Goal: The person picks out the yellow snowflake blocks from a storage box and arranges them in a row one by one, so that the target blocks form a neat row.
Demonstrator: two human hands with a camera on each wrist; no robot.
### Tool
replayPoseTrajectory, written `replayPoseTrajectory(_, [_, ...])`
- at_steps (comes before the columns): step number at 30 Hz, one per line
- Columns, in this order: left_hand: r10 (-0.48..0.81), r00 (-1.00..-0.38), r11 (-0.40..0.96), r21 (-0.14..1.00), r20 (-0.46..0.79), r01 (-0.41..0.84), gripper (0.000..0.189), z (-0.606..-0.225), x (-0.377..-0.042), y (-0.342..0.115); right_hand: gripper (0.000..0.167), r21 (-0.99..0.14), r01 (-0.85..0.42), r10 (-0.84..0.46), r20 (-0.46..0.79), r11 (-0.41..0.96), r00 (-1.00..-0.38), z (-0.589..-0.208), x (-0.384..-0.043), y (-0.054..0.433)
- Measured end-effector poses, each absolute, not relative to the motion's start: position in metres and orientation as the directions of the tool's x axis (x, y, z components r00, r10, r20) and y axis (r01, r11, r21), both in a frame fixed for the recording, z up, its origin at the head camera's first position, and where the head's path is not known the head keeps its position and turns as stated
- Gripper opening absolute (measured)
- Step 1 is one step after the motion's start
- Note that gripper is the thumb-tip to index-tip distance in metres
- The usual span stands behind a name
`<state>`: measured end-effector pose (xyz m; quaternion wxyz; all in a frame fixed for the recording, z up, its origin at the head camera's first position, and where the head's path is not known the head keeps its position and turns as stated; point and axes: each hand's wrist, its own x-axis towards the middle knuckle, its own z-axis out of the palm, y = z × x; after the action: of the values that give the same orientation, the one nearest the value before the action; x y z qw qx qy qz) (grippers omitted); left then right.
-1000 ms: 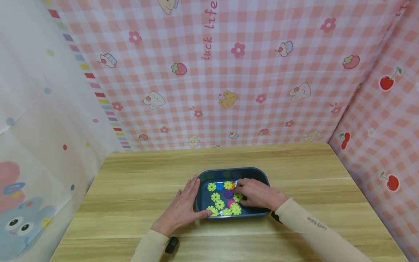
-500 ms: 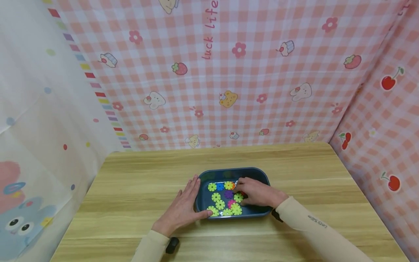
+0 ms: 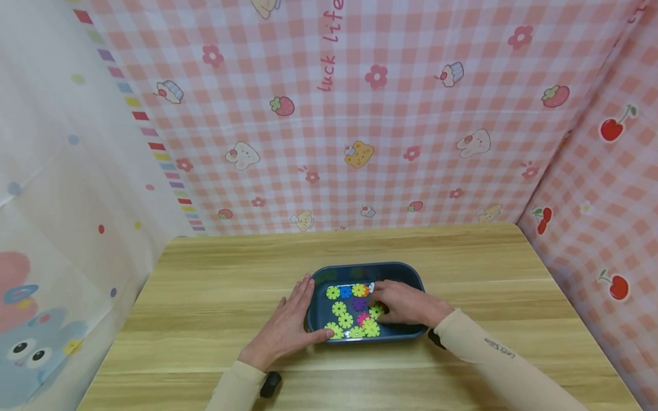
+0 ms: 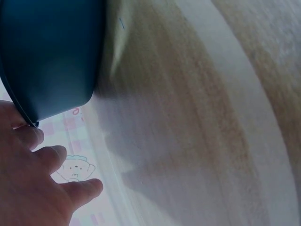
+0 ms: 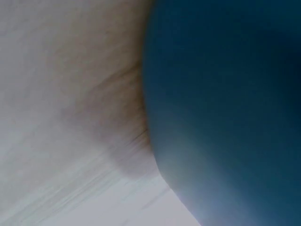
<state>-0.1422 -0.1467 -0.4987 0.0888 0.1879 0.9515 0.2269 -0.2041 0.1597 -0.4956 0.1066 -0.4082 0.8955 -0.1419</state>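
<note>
A dark blue rectangular basin (image 3: 319, 315) sits on the table, with several flat notched snowflake building discs on its bottom. Most are yellow-green, such as the disc (image 3: 333, 293) at the back left; a blue disc (image 3: 345, 292), a purple disc (image 3: 359, 305) and a pink disc (image 3: 362, 319) lie among them. My left hand (image 3: 290, 327) rests along the basin's left rim, fingers extended, thumb over the front edge. My right hand (image 3: 403, 302) reaches in over the right side with bent fingers pointing down beside a yellow-green disc (image 3: 377, 311); I cannot tell whether they pinch anything.
The wooden table (image 3: 221, 297) meets a pink checked cloth (image 3: 319, 131) at its back edge. Another checked cloth (image 3: 581, 228) hangs on the right, and a pale printed cloth (image 3: 103, 188) on the left. The right wrist view holds mainly the basin's outer wall (image 5: 225, 113).
The yellow-green disc by my right fingers has shifted slightly to the right, and the right fingers have moved a little. My left hand and the basin stay put.
</note>
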Motion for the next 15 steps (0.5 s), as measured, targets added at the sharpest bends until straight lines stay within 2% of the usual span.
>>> replayPoseTrajectory(7, [0.397, -0.914, 0.831, 0.457, -0.089, 0.316, 0.115, -0.499, -0.142, -0.146, 0.029, -0.311, -0.710, -0.753, -0.034, 0.632, -0.657, -0.493, -0.201, 0.160])
replayPoseTrajectory(15, [0.399, -0.914, 0.829, 0.455, -0.076, 0.325, 0.115, -0.499, -0.143, -0.148, 0.026, -0.339, -0.704, -0.737, 0.044, 0.624, -0.674, -0.476, -0.192, 0.163])
